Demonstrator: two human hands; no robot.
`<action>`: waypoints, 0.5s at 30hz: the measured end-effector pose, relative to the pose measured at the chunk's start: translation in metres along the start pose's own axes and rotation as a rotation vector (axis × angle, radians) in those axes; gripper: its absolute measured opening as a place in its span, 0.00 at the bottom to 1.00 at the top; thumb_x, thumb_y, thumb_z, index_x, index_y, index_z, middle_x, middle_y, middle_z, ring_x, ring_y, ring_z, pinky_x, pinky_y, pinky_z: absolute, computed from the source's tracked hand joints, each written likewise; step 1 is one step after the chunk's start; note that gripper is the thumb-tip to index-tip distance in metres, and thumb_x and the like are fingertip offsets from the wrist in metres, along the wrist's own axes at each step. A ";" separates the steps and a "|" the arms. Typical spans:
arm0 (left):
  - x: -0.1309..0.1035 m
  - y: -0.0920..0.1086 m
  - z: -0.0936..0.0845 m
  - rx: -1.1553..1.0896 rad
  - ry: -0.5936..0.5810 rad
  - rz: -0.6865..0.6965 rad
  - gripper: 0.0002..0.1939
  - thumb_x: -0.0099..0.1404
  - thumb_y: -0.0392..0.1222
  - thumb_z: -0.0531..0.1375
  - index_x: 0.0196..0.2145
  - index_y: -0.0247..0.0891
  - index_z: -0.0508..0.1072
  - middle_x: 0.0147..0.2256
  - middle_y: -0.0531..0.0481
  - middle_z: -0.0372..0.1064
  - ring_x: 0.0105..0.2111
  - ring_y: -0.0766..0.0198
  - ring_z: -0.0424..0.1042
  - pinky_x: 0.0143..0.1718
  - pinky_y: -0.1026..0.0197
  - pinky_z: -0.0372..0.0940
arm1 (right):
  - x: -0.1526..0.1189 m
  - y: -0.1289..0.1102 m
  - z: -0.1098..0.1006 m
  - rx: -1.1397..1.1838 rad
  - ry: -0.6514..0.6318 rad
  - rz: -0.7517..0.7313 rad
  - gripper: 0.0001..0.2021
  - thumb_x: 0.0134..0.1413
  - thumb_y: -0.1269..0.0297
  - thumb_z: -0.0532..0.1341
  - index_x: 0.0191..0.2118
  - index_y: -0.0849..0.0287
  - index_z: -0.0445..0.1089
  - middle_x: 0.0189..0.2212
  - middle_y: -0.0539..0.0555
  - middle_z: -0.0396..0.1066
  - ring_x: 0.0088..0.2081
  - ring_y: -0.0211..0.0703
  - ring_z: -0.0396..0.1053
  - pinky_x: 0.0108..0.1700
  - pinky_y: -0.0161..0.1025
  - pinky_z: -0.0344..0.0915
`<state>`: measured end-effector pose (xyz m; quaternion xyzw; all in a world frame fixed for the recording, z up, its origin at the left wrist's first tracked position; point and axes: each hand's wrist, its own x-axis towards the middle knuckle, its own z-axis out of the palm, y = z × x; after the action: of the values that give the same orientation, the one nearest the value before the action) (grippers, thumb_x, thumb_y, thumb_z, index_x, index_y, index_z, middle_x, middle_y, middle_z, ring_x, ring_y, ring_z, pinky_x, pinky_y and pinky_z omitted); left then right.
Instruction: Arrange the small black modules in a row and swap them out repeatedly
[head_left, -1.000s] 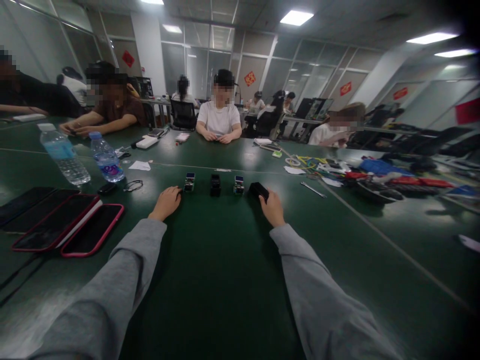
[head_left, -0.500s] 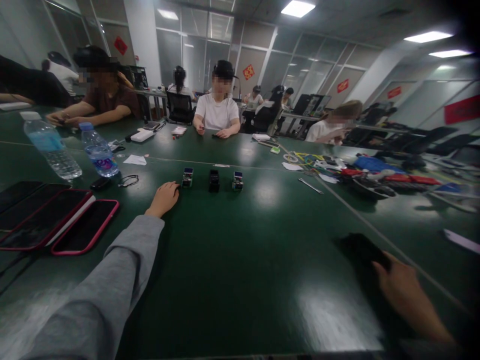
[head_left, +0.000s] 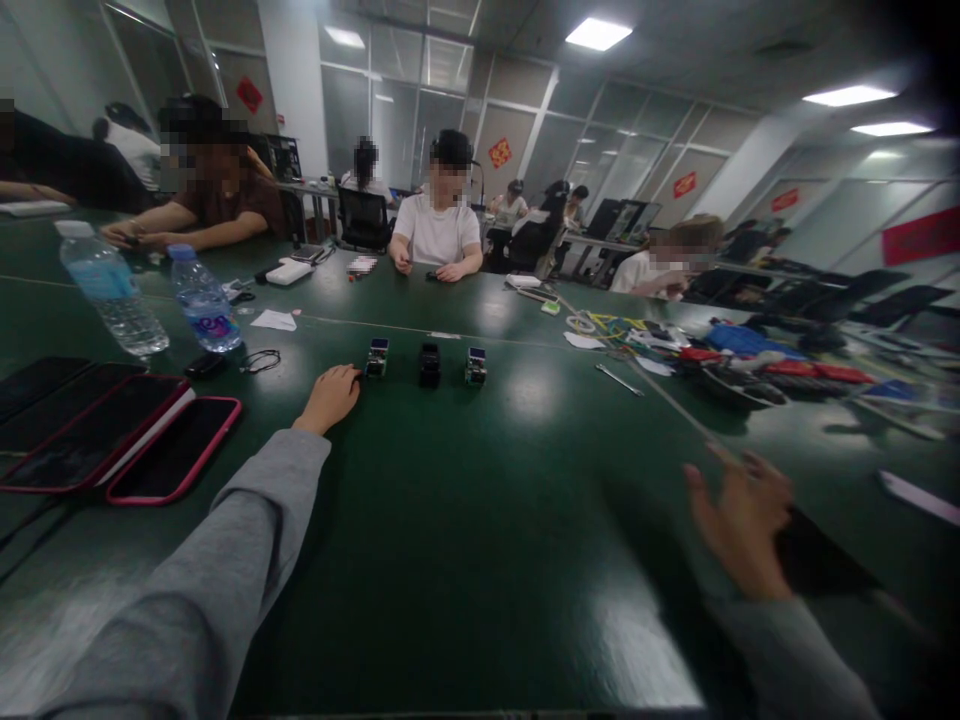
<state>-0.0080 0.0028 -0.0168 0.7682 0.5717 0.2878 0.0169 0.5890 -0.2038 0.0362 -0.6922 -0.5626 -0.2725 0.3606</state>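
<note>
My left hand (head_left: 332,396) lies on the green table, palm down, fingers together and holding nothing. Its fingertips reach the side of a small device with a screen (head_left: 377,358); I cannot tell whether they touch. To the right of that device are a small black block-like object (head_left: 430,365) and a second small device with a screen (head_left: 475,367), in a row. Blurred by motion, my right hand (head_left: 742,515) hovers at the right with fingers apart and nothing in them. A flat black object (head_left: 821,555) lies beside its wrist, partly hidden.
Phones, among them one with a pink rim (head_left: 176,452), and two water bottles (head_left: 112,290) stand or lie at the left. A wrench (head_left: 619,380) and a heap of cables and cloth (head_left: 780,360) are at the right. Co-workers (head_left: 437,230) sit across the table.
My right hand has let go of the flat black object, which now lies farther right, and has moved up and left with its fingers spread. My left hand has stayed still.
</note>
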 end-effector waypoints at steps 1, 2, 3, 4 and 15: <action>0.000 0.000 0.000 0.010 -0.004 0.001 0.19 0.67 0.41 0.51 0.51 0.37 0.72 0.56 0.37 0.67 0.58 0.49 0.65 0.61 0.43 0.57 | 0.001 -0.032 0.017 0.021 -0.073 -0.024 0.37 0.60 0.36 0.42 0.61 0.57 0.65 0.57 0.76 0.58 0.61 0.67 0.56 0.54 0.66 0.57; 0.000 -0.001 0.000 0.025 -0.009 0.003 0.19 0.67 0.41 0.51 0.51 0.37 0.72 0.56 0.37 0.67 0.58 0.49 0.65 0.61 0.43 0.58 | 0.001 -0.067 0.034 0.056 -0.145 -0.058 0.35 0.62 0.39 0.42 0.62 0.58 0.64 0.57 0.73 0.58 0.60 0.65 0.57 0.53 0.64 0.60; 0.000 -0.001 0.000 0.041 -0.013 0.005 0.19 0.67 0.42 0.50 0.52 0.37 0.71 0.56 0.37 0.67 0.58 0.49 0.65 0.60 0.43 0.58 | 0.000 -0.103 0.051 0.092 -0.198 -0.105 0.32 0.64 0.43 0.42 0.62 0.58 0.63 0.57 0.71 0.58 0.60 0.64 0.58 0.53 0.63 0.61; 0.000 -0.001 0.000 0.056 -0.017 0.007 0.19 0.67 0.42 0.50 0.52 0.37 0.71 0.56 0.37 0.67 0.58 0.49 0.65 0.60 0.43 0.58 | -0.001 -0.139 0.068 0.114 -0.248 -0.173 0.29 0.66 0.46 0.42 0.63 0.57 0.61 0.59 0.69 0.56 0.61 0.63 0.56 0.55 0.63 0.61; 0.001 0.000 0.000 0.043 -0.009 -0.001 0.18 0.67 0.41 0.51 0.51 0.37 0.72 0.56 0.37 0.67 0.58 0.49 0.64 0.60 0.42 0.58 | 0.036 -0.258 0.182 0.217 -0.419 -0.248 0.19 0.63 0.58 0.55 0.56 0.61 0.63 0.55 0.67 0.59 0.56 0.59 0.60 0.55 0.55 0.62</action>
<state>-0.0076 0.0040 -0.0162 0.7694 0.5781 0.2718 0.0032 0.3403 -0.0086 0.0065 -0.6167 -0.7314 -0.1034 0.2720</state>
